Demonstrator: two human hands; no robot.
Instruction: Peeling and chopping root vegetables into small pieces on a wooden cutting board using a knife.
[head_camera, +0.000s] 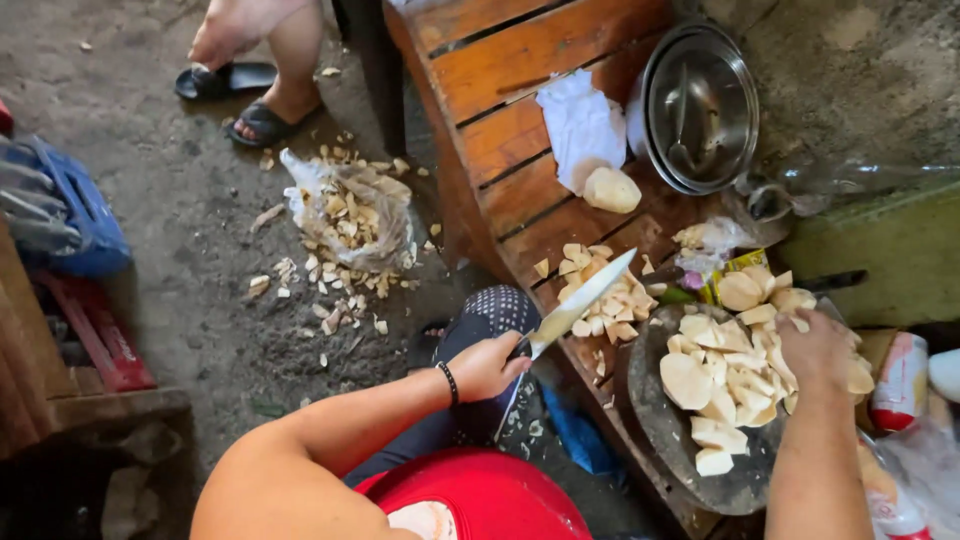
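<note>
My left hand (487, 365) grips the handle of a large knife (585, 300), with a dark band on the wrist. The blade points up and right over a small heap of pale chopped pieces (618, 312) on the wooden bench (520, 130). My right hand (815, 345) lies palm down on a bigger pile of pale cut root pieces (725, 385). Its fingers curl down into the pieces. That pile sits on a round dark chopping board (660, 425) at the bench's near end.
Stacked metal bowls (700, 105), a white cloth (578, 125) and a peeled root (612, 190) lie further along the bench. A plastic bag of peelings (350, 215) and scattered scraps are on the dirt floor. Another person's sandalled feet (265, 110) stand beyond. Packets (900, 380) crowd the right edge.
</note>
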